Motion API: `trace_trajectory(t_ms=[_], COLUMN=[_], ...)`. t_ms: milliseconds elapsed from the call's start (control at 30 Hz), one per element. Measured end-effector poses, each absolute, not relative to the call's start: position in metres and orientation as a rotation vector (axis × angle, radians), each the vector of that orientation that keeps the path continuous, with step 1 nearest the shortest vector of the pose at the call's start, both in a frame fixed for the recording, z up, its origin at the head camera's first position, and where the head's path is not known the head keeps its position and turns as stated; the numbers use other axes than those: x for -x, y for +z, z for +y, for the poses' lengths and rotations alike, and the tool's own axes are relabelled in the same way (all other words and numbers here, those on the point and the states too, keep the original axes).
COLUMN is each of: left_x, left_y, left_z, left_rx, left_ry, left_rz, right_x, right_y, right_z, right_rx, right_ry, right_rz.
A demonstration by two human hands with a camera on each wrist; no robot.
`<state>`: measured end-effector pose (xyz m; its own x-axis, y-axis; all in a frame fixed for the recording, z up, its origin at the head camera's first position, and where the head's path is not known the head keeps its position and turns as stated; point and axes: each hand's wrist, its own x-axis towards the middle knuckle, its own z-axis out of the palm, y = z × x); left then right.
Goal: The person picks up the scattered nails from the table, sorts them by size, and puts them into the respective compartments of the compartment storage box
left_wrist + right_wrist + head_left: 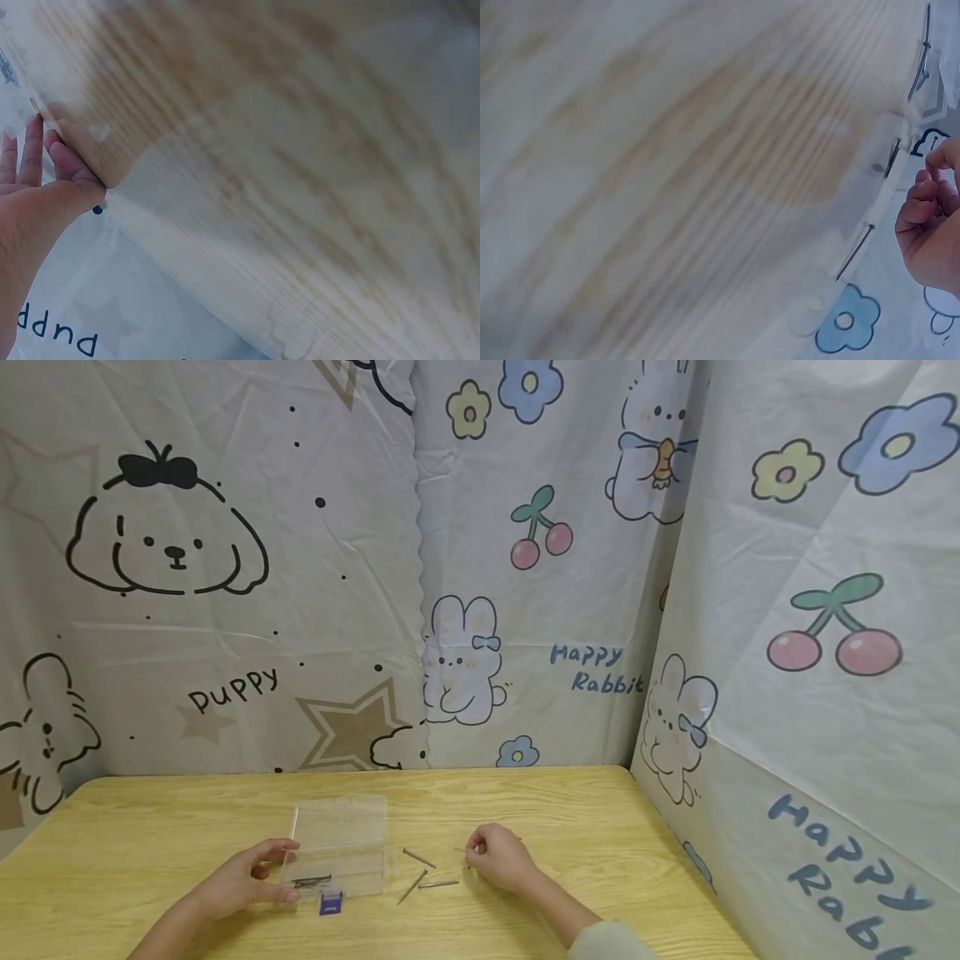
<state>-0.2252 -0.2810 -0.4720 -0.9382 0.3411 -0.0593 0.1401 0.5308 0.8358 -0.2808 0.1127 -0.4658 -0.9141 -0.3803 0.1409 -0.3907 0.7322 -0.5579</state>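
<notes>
Fingers (274, 846) of the left hand (234, 883), head view, are curled on the clear plastic box (339, 823) on the yellow wooden table (585, 839); its grey metal nails (313, 882) could be spilled by tugging. Left wrist: same grip. Right wrist: right hand (934, 232) bunched; pinching cannot be confirmed.

Pretty simple look: bare left hand (243, 878), bare right hand (501, 858). The right forearm (561, 910) runs into a plain, pale grey-green sleeve (611, 942) at the near edge. Left forearm (171, 928) is bare as far as it shows.
</notes>
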Motion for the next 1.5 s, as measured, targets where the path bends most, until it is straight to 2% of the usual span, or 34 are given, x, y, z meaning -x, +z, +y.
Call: trace_trajectory(t_ms=[1500], left_x=[0.226], left_y=[-0.474], left_z=[-0.281], left_rx=[-0.346], left_ry=[1.364], left_rz=[2.559], right_x=[0.261], right_y=[-0.450], right_z=[0.026], right_rx=[-0.939], right_ry=[0.901], right_rz=[-2.905])
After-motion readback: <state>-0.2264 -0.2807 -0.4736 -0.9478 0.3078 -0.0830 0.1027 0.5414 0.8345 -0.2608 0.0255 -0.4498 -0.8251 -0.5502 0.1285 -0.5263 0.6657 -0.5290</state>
